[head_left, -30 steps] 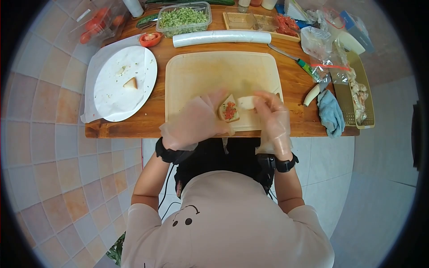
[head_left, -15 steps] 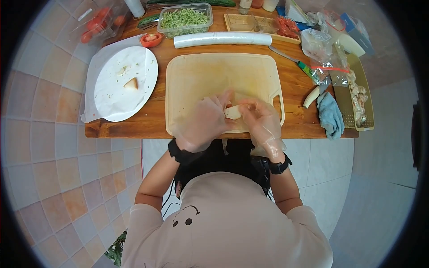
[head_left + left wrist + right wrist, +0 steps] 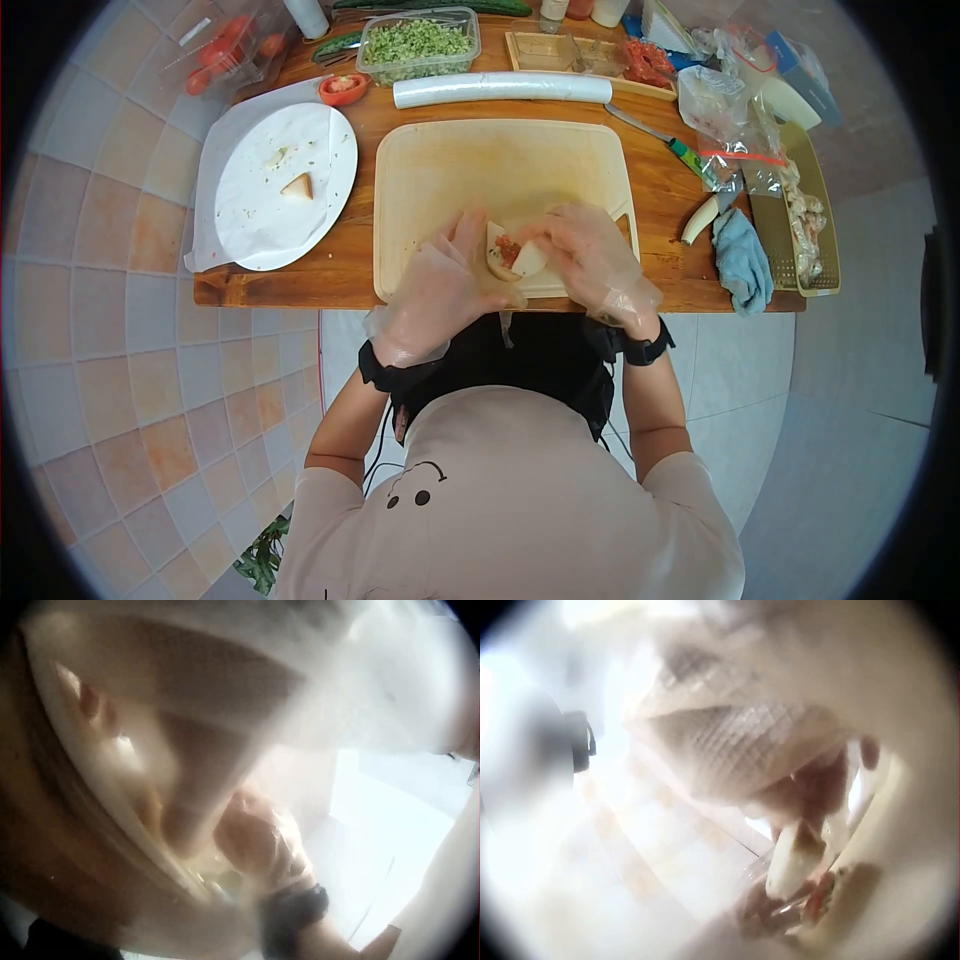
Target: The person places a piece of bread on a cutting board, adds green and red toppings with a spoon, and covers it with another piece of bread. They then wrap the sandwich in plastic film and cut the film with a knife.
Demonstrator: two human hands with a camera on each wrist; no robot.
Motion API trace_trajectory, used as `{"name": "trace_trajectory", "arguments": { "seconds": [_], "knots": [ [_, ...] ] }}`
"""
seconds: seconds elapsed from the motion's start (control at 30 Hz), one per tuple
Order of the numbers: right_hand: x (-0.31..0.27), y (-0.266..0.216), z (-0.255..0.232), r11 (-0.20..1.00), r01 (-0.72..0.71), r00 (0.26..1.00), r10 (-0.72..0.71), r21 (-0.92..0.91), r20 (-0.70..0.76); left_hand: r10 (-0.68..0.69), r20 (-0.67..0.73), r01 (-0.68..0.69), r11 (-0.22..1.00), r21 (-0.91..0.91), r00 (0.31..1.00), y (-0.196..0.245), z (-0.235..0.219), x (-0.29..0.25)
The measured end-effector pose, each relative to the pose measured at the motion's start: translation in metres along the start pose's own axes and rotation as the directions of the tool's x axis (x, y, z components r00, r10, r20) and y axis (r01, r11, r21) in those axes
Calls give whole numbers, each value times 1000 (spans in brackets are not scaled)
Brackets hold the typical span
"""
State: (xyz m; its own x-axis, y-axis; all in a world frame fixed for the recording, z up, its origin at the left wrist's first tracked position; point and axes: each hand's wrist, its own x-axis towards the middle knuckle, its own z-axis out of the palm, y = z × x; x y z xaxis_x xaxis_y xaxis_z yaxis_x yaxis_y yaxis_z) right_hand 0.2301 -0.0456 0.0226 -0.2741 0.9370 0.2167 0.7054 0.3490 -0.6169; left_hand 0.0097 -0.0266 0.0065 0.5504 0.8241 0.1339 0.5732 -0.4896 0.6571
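Observation:
On the cutting board (image 3: 500, 160) lies a small piece of bread (image 3: 493, 262) topped with chopped red filling (image 3: 508, 248). My right hand (image 3: 595, 262), in a clear plastic glove, pinches a second white bread piece (image 3: 528, 260) tilted against the topped one. The right wrist view shows this white piece (image 3: 791, 862) in the fingertips, close beside the red filling (image 3: 820, 898). My left hand (image 3: 440, 285), also gloved, has its fingers and thumb spread at the left of the topped bread. The left wrist view is blurred by the glove.
A white plate (image 3: 240, 225) with a bread wedge (image 3: 297, 187) stands left. Behind the board are a tub of chopped greens (image 3: 375, 68), half a tomato (image 3: 343, 90) and a film roll (image 3: 500, 90). To the right lie a green-handled knife (image 3: 688, 155), blue cloth (image 3: 740, 260) and basket (image 3: 825, 225).
The right hand has brought the white bread piece leftward onto the topped bread. The left hand came in close around the bread, then drew back a little to the left.

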Motion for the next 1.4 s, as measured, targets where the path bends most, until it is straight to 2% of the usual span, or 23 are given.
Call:
{"name": "trace_trajectory", "arguments": {
  "seconds": [0.07, 0.17, 0.27, 0.37, 0.47, 0.57, 0.67, 0.77, 0.87, 0.97, 1.1, 1.2, 1.3, 1.37, 1.4],
  "knots": [
    [8, 2, -4, 995, 99, 987, -94, -30, 128, -1, -1, 1, 1000, 19, 1000, -2, 1, -4],
    [26, -10, -3, 1000, 26, 986, -25, -7, 164, -12, -8, 12, 1000, 3, 1000, -8, 7, -6],
    [37, -2, 4, 995, 79, 987, -69, -61, 146, -36, -24, 35, 998, -44, 999, -8, 7, -6],
    [39, 6, 14, 997, 56, 990, -48, -61, 134, -63, -27, 62, 997, -52, 998, -11, 8, -6],
    [32, 4, 15, 999, 30, 998, -28, -40, 55, -44, -42, 42, 998, -56, 998, -14, 11, -7],
    [24, 7, 16, 995, 79, 990, -85, -58, -115, -40, -36, 39, 999, -38, 999, -14, 10, -8],
    [8, -2, 7, 998, 35, 988, -43, -56, -150, -20, -37, 20, 1000, 4, 999, -13, 8, -9],
    [-12, -10, 6, 989, 47, 987, -68, -143, -143, 13, -45, -11, 999, 41, 999, -16, 9, -10],
    [-16, -10, 0, 944, 238, 971, -237, -226, 31, 25, -20, -24, 998, 61, 999, -14, 7, -7],
    [-12, -23, 5, 985, 82, 997, -80, -150, 18, 71, -13, -69, 991, 111, 997, -9, 7, 0],
    [-8, -27, 15, 975, 95, 992, -109, -201, -60, 160, -63, -152, 981, 119, 985, -19, 20, 5],
    [-11, -25, 23, 973, 74, 991, -95, -217, -91, 76, 1, -76, 997, -24, 997, -17, 17, 9],
    [-13, -23, 27, 980, 87, 977, -119, -177, -179, 56, 36, -54, 997, -50, 998, -13, 12, 12],
    [-11, -21, 25, 983, 117, 955, -150, -141, -256, 87, -18, -87, 996, 12, 996, -20, 20, 11],
    [-13, -20, 23, 988, 84, 959, -116, -130, -257, 103, -44, -102, 994, 43, 994, -22, 24, 10]
  ]
}}
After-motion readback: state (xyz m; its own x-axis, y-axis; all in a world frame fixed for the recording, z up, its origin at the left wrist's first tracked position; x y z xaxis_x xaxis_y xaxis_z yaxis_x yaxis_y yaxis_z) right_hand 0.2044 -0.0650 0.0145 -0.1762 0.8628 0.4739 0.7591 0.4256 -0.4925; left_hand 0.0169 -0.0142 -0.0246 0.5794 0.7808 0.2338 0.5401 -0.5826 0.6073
